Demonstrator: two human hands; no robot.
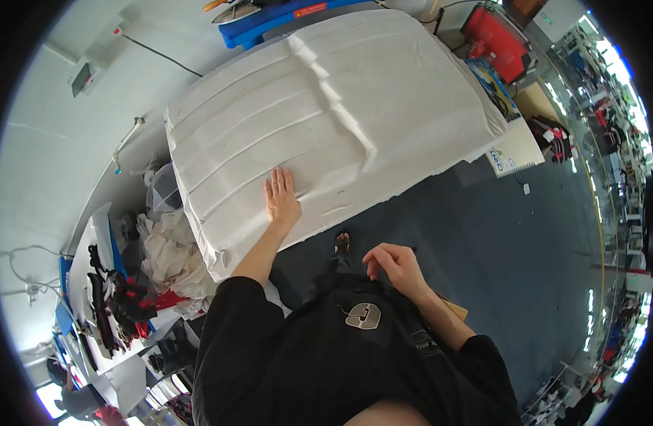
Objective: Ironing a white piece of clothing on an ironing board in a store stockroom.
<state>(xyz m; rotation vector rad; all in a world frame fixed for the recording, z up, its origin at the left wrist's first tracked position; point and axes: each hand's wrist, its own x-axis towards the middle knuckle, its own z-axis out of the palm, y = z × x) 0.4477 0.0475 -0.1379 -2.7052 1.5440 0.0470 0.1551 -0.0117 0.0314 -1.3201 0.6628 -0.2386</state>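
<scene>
A large padded table covered in off-white cloth [411, 85] lies before me. Ridges and creases run across the cloth, with one raised fold [337, 101] crossing its middle. My left hand [282, 199] rests palm down on the cloth near the table's close edge, fingers extended and nothing held. In front of my body, off the table, my right hand [395, 266] hangs in the air with its fingers loosely curled. No object shows in it, though its palm side is partly hidden.
An iron [238, 11] sits on a blue board [267, 24] beyond the far edge. Left of the table are heaped pale fabric [172, 255] and a side table with dark and red garments [126, 298]. A red machine [497, 42] and a white box [518, 149] stand at right.
</scene>
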